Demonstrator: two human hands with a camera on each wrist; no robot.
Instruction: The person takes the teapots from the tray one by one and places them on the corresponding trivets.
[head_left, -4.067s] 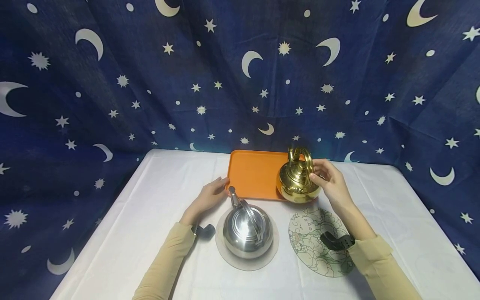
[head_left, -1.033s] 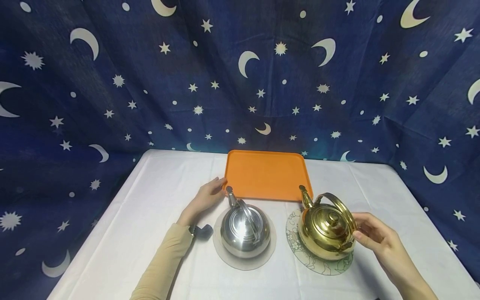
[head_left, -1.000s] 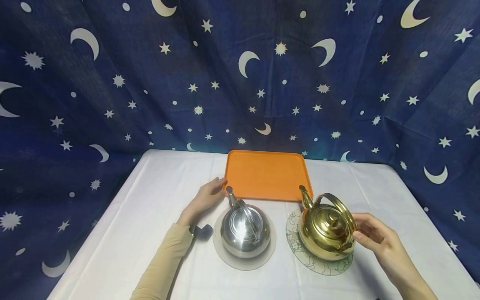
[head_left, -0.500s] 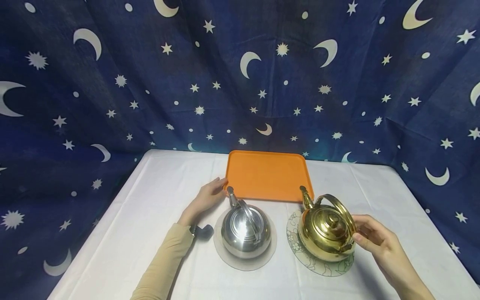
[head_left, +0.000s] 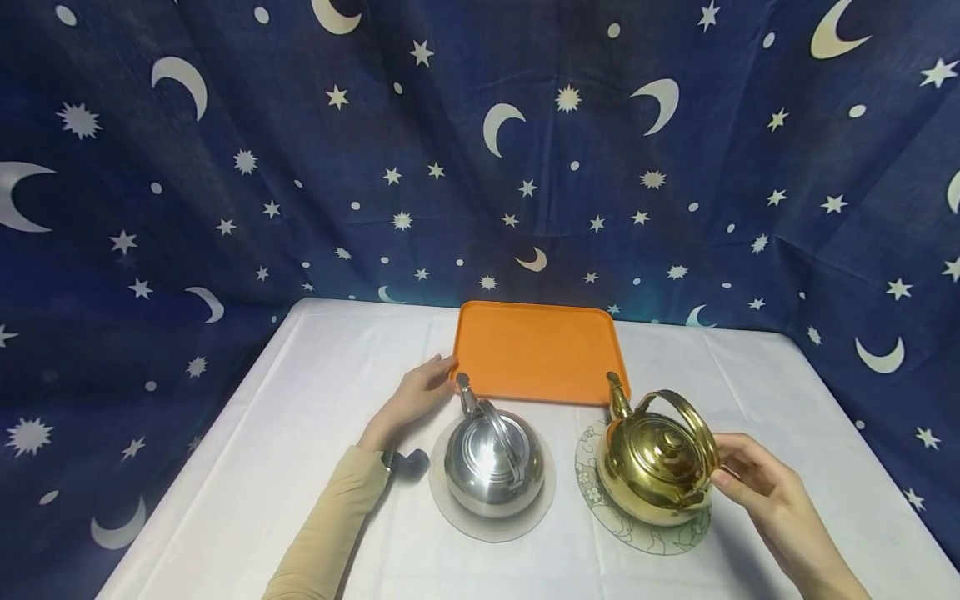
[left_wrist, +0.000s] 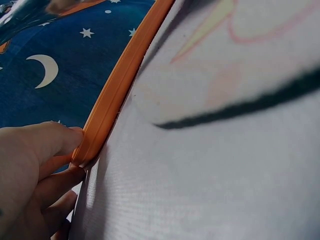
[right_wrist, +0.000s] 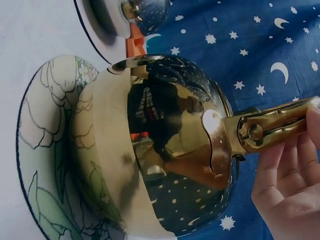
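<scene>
My right hand (head_left: 768,492) pinches the handle of a shiny gold kettle (head_left: 652,471), thumb on the near side. In the right wrist view the kettle's body (right_wrist: 115,155) is over a round patterned mat (right_wrist: 37,150); I cannot tell whether its base touches the mat. Its spout points towards an orange tray (head_left: 536,350) at the back of the table. My left hand (head_left: 416,392) pinches the tray's near left corner, as the left wrist view shows along the orange rim (left_wrist: 107,107). A silver kettle (head_left: 491,475) stands between my hands on a plain round mat (head_left: 547,504).
A white cloth (head_left: 352,342) covers the table. Behind it hangs a dark blue curtain (head_left: 450,167) with moons and stars. The silver kettle's spout reaches close to the tray's front edge and to my left fingers.
Since about four seconds ago, my right hand has brought the gold kettle from the tray's right end forward to the patterned mat. In the last second both hands have barely moved.
</scene>
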